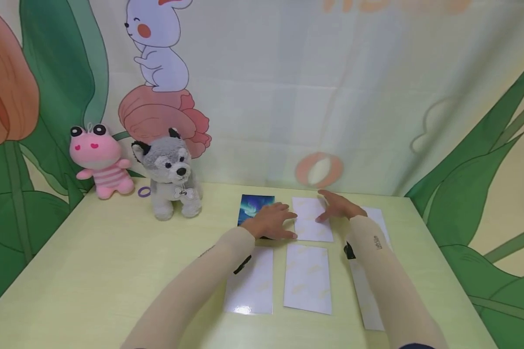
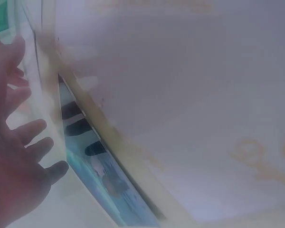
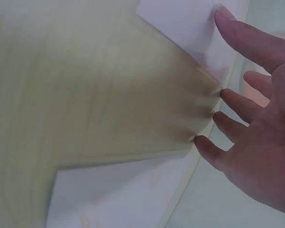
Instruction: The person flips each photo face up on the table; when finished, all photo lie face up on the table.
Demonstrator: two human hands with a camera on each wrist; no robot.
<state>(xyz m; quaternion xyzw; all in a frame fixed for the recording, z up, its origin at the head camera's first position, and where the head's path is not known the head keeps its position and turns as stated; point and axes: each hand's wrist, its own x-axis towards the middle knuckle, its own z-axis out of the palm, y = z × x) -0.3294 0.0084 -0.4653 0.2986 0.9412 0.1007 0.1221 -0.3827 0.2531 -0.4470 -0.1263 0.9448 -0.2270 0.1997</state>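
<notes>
In the head view, two rows of cards lie on the table, most of them white with faint yellow marks. My left hand, fingers spread, reaches over a blue-green aurora picture card, its fingertips at the left edge of the white back-middle card. The fingers show as dark reflections on the glossy aurora card in the left wrist view. At the other side of the back-middle card is my right hand, thumb over the card and fingers apart. The right wrist view shows that thumb against the white card.
White cards lie front-left, front-middle and on the right, the last two partly under my right forearm. A grey plush husky, a pink plush frog and a purple ring are at the back left, before a printed curtain.
</notes>
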